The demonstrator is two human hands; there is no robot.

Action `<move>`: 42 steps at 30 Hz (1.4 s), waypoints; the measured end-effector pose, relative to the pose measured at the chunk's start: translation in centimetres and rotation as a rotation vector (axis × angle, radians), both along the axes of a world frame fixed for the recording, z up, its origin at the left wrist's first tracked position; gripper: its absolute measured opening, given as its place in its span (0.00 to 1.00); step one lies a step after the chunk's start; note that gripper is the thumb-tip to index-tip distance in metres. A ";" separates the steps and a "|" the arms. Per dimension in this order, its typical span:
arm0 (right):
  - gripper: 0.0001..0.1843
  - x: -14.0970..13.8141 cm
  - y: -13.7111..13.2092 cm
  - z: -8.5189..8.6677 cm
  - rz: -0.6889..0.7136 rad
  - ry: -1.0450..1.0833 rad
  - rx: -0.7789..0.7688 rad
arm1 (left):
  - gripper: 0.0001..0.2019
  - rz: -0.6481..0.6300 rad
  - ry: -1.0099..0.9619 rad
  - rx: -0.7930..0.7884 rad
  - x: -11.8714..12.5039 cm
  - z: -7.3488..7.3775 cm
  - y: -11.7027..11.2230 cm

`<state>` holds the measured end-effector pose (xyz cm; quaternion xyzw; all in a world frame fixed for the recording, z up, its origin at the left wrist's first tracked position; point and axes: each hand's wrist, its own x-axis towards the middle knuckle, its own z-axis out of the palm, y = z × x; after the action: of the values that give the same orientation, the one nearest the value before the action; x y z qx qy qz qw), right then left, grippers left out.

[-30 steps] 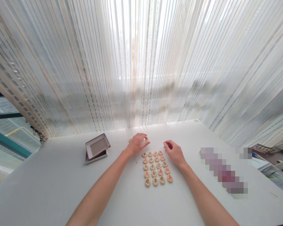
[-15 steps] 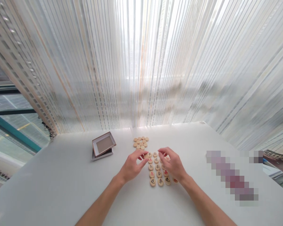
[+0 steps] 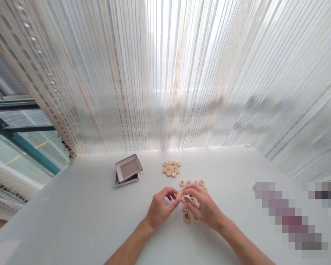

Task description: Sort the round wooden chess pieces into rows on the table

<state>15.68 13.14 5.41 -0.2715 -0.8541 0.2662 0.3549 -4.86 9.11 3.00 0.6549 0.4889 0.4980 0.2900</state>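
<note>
Round wooden chess pieces with red and black characters lie in a grid (image 3: 191, 183) on the white table (image 3: 71, 221). My left hand (image 3: 161, 207) pinches one wooden piece (image 3: 178, 194) between thumb and fingers at the grid's left edge. My right hand (image 3: 205, 208) lies over the grid's middle and right, its fingertips meeting the left hand's, and hides several pieces. Whether it grips a piece cannot be seen. A cluster of blank-faced pieces (image 3: 171, 168) sits farther back.
An open brown-rimmed box on its lid (image 3: 128, 170) stands at the back left of the pieces. A blurred-out object (image 3: 289, 217) lies to the right. Striped sheer curtains (image 3: 165, 73) hang behind the table, with a window (image 3: 13, 140) at the left.
My left hand came back from the far cluster with a piece to the grid's left edge. My right hand slid toward me over the grid. The view shifted left.
</note>
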 end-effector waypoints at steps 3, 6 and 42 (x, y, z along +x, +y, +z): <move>0.12 -0.2 0.0 0.1 0.002 0.007 -0.007 | 0.08 -0.019 0.037 0.017 0.1 0.0 -0.1; 0.11 -0.4 -0.1 -0.1 0.012 0.028 -0.009 | 0.07 -0.034 0.053 0.033 0.1 0.0 -0.2; 0.12 -0.4 0.2 -0.2 0.036 0.069 -0.009 | 0.10 -0.055 0.022 0.094 0.3 -0.5 -0.2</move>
<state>15.28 13.31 5.23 -0.2482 -0.8451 0.2853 0.3779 -4.59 8.90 2.47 0.6865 0.4500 0.5049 0.2673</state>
